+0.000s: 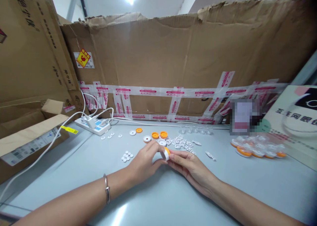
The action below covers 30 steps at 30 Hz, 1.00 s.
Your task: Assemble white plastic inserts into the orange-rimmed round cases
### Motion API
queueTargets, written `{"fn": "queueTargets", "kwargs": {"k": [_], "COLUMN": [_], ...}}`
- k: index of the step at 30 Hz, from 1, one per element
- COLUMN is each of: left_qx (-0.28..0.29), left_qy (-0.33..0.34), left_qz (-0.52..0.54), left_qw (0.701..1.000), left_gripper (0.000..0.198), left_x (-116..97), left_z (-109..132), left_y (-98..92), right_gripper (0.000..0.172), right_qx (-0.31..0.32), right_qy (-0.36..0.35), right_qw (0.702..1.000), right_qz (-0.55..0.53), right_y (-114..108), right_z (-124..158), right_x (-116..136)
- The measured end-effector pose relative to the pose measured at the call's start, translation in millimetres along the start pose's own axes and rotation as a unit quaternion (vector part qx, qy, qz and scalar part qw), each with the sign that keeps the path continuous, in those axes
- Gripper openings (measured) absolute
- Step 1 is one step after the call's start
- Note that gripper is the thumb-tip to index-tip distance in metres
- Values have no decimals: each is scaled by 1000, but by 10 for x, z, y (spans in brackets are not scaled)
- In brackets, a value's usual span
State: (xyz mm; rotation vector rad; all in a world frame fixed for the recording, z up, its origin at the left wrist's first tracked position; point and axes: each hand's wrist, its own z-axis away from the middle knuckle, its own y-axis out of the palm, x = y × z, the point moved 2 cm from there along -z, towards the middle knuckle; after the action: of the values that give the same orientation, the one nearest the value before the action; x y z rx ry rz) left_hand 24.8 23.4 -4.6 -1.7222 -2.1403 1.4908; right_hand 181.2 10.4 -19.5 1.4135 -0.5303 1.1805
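Observation:
Between my two hands, above the table, is a round white and orange plastic case [166,153], tilted on its edge. My left hand [146,158] pinches its white side between thumb and fingers. The fingers of my right hand [189,165] close on its orange side. Just behind lie white rings [147,138] and orange rings [155,135], with another orange ring [139,130] farther left. Small white perforated pieces [182,142] form a loose pile behind my right hand, and one longer white piece [210,156] lies apart to the right. White discs [127,156] sit left of my left hand.
Finished-looking white and orange round pieces with clear tops [259,148] are grouped at the right. Clear domed parts [195,131] and small white stemmed pieces [120,135] lie farther back. A power strip [95,124] with cables stands before a large cardboard box [153,54]; an open carton [32,136] is left.

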Motion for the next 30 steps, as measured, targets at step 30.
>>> {"fn": "queueTargets", "kwargs": {"k": [30], "left_qx": [73], "left_qy": [-171], "left_qz": [130], "left_qw": [974], "left_gripper": [29], "left_x": [44], "left_z": [-67], "left_y": [-28], "right_gripper": [20], "right_qx": [-46], "right_qy": [106], "right_qw": [993], "right_qz": [-4], "right_y": [-23], "right_z": [-2], "right_x": [5]}}
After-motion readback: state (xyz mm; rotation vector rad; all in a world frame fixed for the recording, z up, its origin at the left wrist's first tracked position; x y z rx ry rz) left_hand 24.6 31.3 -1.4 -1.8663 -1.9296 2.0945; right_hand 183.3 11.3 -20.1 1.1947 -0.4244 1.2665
